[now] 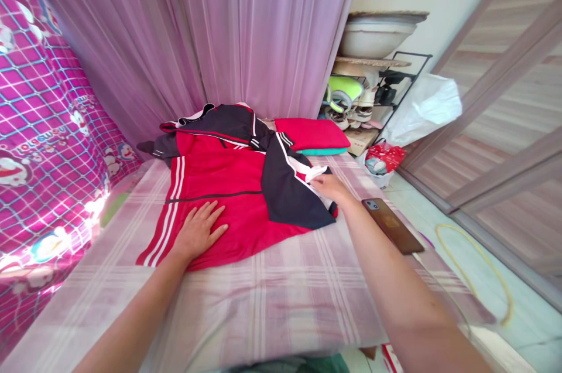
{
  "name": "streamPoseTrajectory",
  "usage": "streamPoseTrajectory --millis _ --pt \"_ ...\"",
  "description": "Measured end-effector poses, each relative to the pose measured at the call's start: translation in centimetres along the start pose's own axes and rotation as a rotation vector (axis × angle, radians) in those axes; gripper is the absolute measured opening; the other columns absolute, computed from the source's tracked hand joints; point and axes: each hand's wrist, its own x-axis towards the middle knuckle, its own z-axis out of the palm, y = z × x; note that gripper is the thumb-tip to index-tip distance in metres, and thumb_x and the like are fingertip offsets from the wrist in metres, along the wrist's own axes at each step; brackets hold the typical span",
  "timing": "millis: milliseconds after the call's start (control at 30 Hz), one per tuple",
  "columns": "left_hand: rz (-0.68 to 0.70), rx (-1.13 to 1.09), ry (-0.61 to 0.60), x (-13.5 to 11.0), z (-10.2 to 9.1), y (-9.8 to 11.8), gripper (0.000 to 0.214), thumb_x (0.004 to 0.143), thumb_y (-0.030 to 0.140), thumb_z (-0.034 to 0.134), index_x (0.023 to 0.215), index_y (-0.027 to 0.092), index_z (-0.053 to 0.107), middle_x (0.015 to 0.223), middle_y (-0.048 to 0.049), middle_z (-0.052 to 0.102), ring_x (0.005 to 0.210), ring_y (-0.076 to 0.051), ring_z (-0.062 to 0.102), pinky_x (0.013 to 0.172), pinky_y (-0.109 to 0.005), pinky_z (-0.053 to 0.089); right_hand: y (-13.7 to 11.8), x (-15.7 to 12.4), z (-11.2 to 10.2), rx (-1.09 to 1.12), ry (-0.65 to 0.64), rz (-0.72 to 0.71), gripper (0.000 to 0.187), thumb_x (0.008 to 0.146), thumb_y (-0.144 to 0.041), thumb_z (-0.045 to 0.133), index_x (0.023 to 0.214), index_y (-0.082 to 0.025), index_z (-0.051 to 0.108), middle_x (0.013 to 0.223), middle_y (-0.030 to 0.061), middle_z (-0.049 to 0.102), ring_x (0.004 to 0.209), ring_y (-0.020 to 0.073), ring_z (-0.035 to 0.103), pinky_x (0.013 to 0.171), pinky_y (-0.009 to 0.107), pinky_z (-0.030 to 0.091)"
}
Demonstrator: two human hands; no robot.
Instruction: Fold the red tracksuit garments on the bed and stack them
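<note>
A red and navy zip jacket (237,177) with white stripes lies spread on the plaid cloth. My left hand (199,229) rests flat on its red lower part, fingers spread. At the jacket's right end, my right hand (329,187) pinches a white edge beside the navy section. The fingertips there are partly hidden. Behind the jacket's red part, dark navy fabric (223,121) with white and red trim lies bunched. A folded red garment (311,133), with a turquoise layer under it, lies just beyond my right hand.
A phone (390,226) with a cable lies on the right edge of the plaid cloth (263,303). Purple curtains (263,27) hang behind, and patterned pink fabric (57,144) hangs at left. A shoe rack (395,74), a red bag (385,157) and a yellow hose (487,256) are at right.
</note>
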Motion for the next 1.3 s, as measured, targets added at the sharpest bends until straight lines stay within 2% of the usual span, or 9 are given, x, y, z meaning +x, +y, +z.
streamPoseTrajectory --millis 100,233,500,667,767,900,1033,1167,1300 --pt "-0.003 -0.004 -0.005 0.0 -0.1 0.1 0.060 0.093 0.058 0.044 0.143 0.027 0.052 0.154 -0.0079 0.047 0.143 -0.028 0.040 0.118 -0.052 0.029 2.2 -2.7 1.3 -0.027 0.015 0.079 0.025 0.082 -0.043 0.063 0.086 -0.021 0.075 0.090 0.0081 0.076 0.089 0.0263 0.069 0.075 0.032 0.048" --pt "-0.012 -0.015 -0.007 0.0 -0.3 0.2 0.059 0.094 0.057 0.043 0.144 0.027 0.051 0.154 -0.0078 0.046 0.143 -0.028 0.040 0.118 -0.052 0.029 4.0 -5.4 1.7 0.246 0.021 0.119 0.019 0.073 -0.040 0.065 0.070 -0.021 0.067 0.069 0.0021 0.067 0.071 0.0210 0.063 0.066 0.030 0.044" --pt "-0.006 -0.019 0.000 0.0 -0.3 0.1 0.057 0.093 0.057 0.043 0.143 0.030 0.052 0.153 -0.0070 0.047 0.143 -0.029 0.040 0.118 -0.052 0.030 6.5 -10.0 -0.8 0.872 -0.069 -0.066 0.030 0.062 -0.045 0.072 0.064 -0.022 0.052 0.066 -0.0035 0.056 0.069 0.0166 0.052 0.069 0.030 0.041" --pt "-0.011 -0.010 -0.006 0.1 -0.4 0.1 0.057 0.093 0.057 0.044 0.143 0.029 0.053 0.153 -0.0070 0.048 0.143 -0.029 0.041 0.117 -0.052 0.031 6.9 -11.5 0.0 0.857 0.054 0.018 0.040 0.063 -0.048 0.075 0.093 -0.025 0.061 0.077 -0.0013 0.065 0.079 0.0202 0.059 0.075 0.032 0.043" --pt "-0.016 0.005 -0.010 0.1 -0.6 0.3 0.057 0.093 0.056 0.044 0.143 0.029 0.053 0.153 -0.0071 0.047 0.143 -0.029 0.041 0.118 -0.052 0.031 8.3 -12.3 0.4 0.678 0.104 0.093 0.031 0.064 -0.049 0.070 0.081 -0.024 0.062 0.064 -0.0032 0.059 0.065 0.0179 0.054 0.065 0.030 0.040" --pt "-0.013 0.014 -0.018 0.0 -0.5 0.3 0.057 0.093 0.055 0.045 0.143 0.028 0.053 0.154 -0.0078 0.047 0.143 -0.029 0.041 0.118 -0.051 0.031 9.5 -12.8 -0.3 0.435 -0.007 0.060 0.021 0.064 -0.043 0.064 0.061 -0.023 0.058 0.056 -0.0042 0.054 0.057 0.0148 0.048 0.057 0.028 0.035" --pt "-0.011 -0.004 -0.041 0.5 -0.7 -0.2 0.058 0.093 0.056 0.043 0.141 0.025 0.055 0.152 -0.0093 0.048 0.140 -0.029 0.044 0.116 -0.051 0.034 8.0 -11.9 -1.0 0.424 -0.047 -0.004 0.023 0.065 -0.044 0.066 0.072 -0.022 0.067 0.061 -0.0040 0.059 0.059 0.0146 0.051 0.057 0.028 0.037" --pt "-0.015 -0.040 -0.136 2.9 -2.6 -0.4 0.058 0.095 0.056 0.036 0.134 0.022 0.062 0.139 -0.0091 0.062 0.128 -0.025 0.057 0.109 -0.041 0.044 7.1 -10.8 -0.6 0.467 -0.124 -0.026 0.034 0.067 -0.050 0.068 0.081 -0.020 0.071 0.056 -0.0050 0.055 0.055 0.0141 0.049 0.055 0.027 0.036" --pt "0.095 0.021 -0.101 8.2 -5.8 2.3 0.051 0.093 0.050 0.043 0.132 0.022 0.062 0.133 -0.0085 0.066 0.123 -0.026 0.061 0.106 -0.039 0.046 8.6 -10.5 0.1 0.551 -0.161 -0.036 0.035 0.071 -0.055 0.067 0.075 -0.020 0.069 0.062 -0.0030 0.059 0.060 0.0155 0.052 0.058 0.028 0.039"
